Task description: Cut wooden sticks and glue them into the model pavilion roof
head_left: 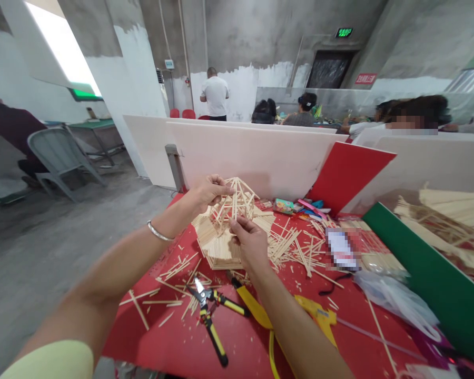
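Red tabletop (154, 337) bears a pale, pointed frame of thin wooden sticks (242, 200) on a flat slatted wooden base (221, 248). Left hand (207, 190) and right hand (253, 241) pinch, thumb to finger, apparently one slender stick (234, 206) before it; pressing hard could crack joints or skew the frame.

One camera on the person's head looks forward and down, near the red counter (161, 337), far from the back wall (240, 37).

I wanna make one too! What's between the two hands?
A thin wooden stick runs between the left hand and right hand, with the stick frame behind; the head view shows it.
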